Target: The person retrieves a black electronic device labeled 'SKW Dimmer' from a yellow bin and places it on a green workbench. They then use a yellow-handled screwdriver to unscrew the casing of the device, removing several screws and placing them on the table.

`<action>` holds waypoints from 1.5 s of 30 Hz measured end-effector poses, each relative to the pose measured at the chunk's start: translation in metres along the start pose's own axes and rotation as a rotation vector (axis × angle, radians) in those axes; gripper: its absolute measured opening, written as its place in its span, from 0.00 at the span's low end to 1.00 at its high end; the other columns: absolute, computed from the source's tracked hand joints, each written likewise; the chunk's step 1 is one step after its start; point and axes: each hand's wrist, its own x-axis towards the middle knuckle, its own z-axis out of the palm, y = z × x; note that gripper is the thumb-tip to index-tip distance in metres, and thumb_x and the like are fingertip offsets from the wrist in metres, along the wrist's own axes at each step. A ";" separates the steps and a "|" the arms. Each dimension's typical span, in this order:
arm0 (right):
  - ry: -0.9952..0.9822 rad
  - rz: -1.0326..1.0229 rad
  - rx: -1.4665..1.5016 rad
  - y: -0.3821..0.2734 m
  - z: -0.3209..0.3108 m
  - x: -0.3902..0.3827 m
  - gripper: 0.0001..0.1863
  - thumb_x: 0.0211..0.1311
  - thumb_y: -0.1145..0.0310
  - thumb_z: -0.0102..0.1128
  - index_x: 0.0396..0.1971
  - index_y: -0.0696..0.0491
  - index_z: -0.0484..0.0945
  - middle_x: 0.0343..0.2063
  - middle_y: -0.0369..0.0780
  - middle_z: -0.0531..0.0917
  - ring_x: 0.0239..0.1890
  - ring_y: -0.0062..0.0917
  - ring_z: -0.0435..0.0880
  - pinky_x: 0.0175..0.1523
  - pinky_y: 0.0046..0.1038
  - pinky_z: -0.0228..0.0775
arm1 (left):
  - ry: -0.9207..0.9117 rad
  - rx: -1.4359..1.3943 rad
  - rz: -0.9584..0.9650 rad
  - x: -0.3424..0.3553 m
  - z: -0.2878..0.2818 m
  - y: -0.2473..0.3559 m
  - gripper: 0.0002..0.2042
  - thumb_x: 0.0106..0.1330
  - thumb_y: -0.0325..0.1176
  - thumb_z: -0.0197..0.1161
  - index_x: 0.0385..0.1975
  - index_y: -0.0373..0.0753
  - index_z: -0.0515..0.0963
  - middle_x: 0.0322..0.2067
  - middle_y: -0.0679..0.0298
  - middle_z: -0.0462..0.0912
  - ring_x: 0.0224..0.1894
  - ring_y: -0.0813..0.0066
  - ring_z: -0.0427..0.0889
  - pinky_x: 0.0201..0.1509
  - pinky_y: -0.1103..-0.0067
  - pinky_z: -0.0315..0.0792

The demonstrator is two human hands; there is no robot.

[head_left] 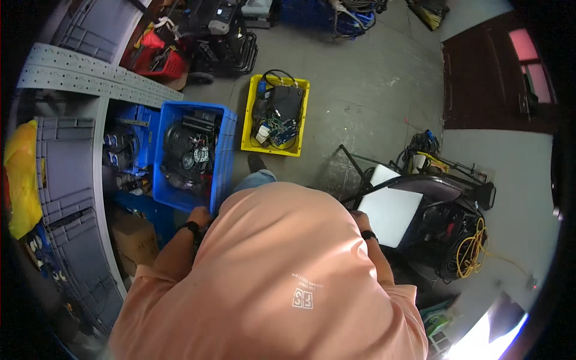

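The blue bin (227, 156), loaded with dark parts (195, 153), stands on the person's left, its long axis running away from the body; the left hand (200, 216) is at its near end, by the corner closest to the shirt (288, 252), so the bin stretches forward from that hand; the right hand (361, 222) is well apart from it, across the body, beside a white board (391, 215); I cannot tell whether either hand is closed or gripping, as the fingers are mostly hidden.

2 hands (200, 215), 2 wristbands (193, 227), 1 ylw crate (249, 143), 1 brn door (486, 75)
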 end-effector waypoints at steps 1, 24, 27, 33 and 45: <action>0.001 0.004 -0.017 -0.028 -0.003 -0.005 0.16 0.57 0.66 0.60 0.42 0.61 0.78 0.27 0.43 0.83 0.22 0.26 0.80 0.23 0.28 0.72 | -0.022 -0.001 -0.019 0.005 -0.002 -0.007 0.14 0.52 0.40 0.62 0.29 0.34 0.82 0.31 0.48 0.82 0.35 0.50 0.81 0.41 0.66 0.74; -0.342 -0.388 -0.507 -0.201 -0.025 0.286 0.16 0.57 0.63 0.60 0.40 0.57 0.77 0.28 0.40 0.82 0.26 0.24 0.81 0.27 0.27 0.73 | -0.052 -0.790 -0.676 -0.004 0.052 -0.007 0.08 0.54 0.36 0.60 0.28 0.38 0.76 0.22 0.61 0.80 0.27 0.71 0.81 0.28 0.73 0.73; -0.230 -0.559 -0.727 -0.241 -0.024 0.313 0.17 0.55 0.61 0.60 0.39 0.58 0.79 0.28 0.41 0.83 0.26 0.27 0.83 0.29 0.28 0.74 | -0.173 -0.759 -0.738 -0.023 0.076 0.035 0.09 0.55 0.36 0.60 0.30 0.38 0.76 0.27 0.59 0.82 0.30 0.68 0.81 0.30 0.72 0.74; -0.242 -0.262 -0.599 -0.284 0.000 0.344 0.22 0.49 0.56 0.61 0.41 0.56 0.80 0.35 0.47 0.84 0.40 0.40 0.82 0.45 0.34 0.73 | -0.177 -0.359 -0.433 0.016 0.092 0.044 0.11 0.56 0.36 0.60 0.33 0.34 0.77 0.35 0.52 0.81 0.32 0.58 0.81 0.36 0.68 0.75; -0.271 -0.356 -0.890 -0.296 0.102 0.406 0.24 0.47 0.57 0.63 0.43 0.54 0.78 0.35 0.47 0.83 0.41 0.40 0.82 0.48 0.35 0.72 | -0.299 -0.999 -0.971 -0.027 0.194 -0.009 0.06 0.58 0.32 0.59 0.23 0.39 0.71 0.23 0.61 0.73 0.22 0.68 0.74 0.24 0.73 0.68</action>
